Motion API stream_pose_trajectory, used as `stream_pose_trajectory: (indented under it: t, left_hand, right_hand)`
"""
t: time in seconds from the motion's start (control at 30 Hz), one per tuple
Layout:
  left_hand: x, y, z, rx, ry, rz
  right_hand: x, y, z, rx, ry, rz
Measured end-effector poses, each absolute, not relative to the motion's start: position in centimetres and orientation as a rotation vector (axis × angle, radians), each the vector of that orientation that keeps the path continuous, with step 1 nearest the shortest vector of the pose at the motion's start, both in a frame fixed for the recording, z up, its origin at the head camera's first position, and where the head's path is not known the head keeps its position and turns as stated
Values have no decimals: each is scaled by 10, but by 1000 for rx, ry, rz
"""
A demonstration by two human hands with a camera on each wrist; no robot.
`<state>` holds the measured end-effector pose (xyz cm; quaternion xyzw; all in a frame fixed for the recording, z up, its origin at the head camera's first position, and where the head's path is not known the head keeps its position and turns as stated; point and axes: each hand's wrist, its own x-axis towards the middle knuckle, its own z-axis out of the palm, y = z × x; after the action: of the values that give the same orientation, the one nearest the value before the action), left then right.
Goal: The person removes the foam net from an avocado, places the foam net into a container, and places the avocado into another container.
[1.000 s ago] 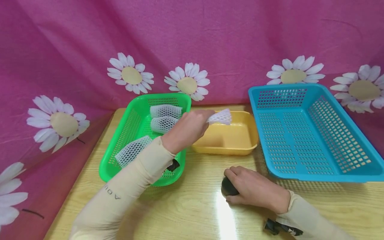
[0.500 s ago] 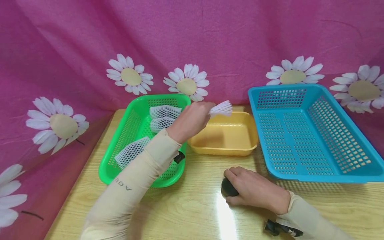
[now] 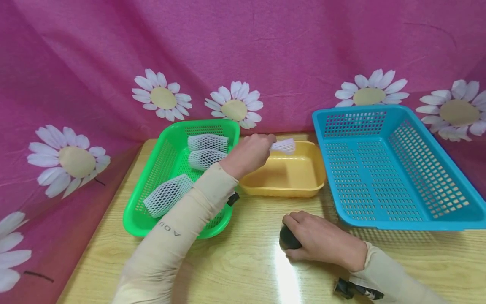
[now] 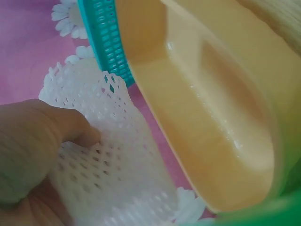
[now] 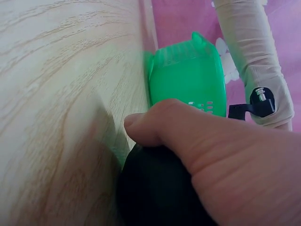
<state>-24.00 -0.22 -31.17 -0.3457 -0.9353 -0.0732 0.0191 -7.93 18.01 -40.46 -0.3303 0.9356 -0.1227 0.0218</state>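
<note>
Backdrop: magenta cloth [image 3: 265,50] printed with white daisies, hanging behind the table [image 3: 243,270] and along its left side.
Table finish: pale wood grain, glossy at the front.
Left hand [image 3: 248,154]: grip clamped on a net [image 4: 113,162]; thumb against the mesh in the left wrist view, other fingers largely hidden.
Net position: raised near the tub [image 3: 282,192]; its free end overlaps the tub's far rim in the head view, while the left wrist view shows cloth between net and rim.
Right hand [image 3: 320,240]: grip clamped on a dark item [image 3: 289,238], thumb along one side, fingers over the top.
Dark item position: low at the table, in front of the tub; rounded, partly covered by the hand.
Green basket [image 3: 133,211]: left of the tub, perforated; holds three nets [image 3: 168,195], two side by side at the back, one nearer the front.
Tub: yellow, between the two baskets; contact with either cannot be told.
Blue basket [image 3: 362,169]: right of the tub, perforated, the largest container.
Sleeves [image 3: 171,249]: cream, both arms; lettering on the left one.
</note>
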Motion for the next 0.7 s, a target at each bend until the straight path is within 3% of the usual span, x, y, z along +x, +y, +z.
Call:
stream_pose_trajectory:
  t: [0.7]
  left_hand:
    - [-259,19,-314,-1118,-3036,-29]
  right_hand:
    - [-80,182,-406,-1044,2900,-385]
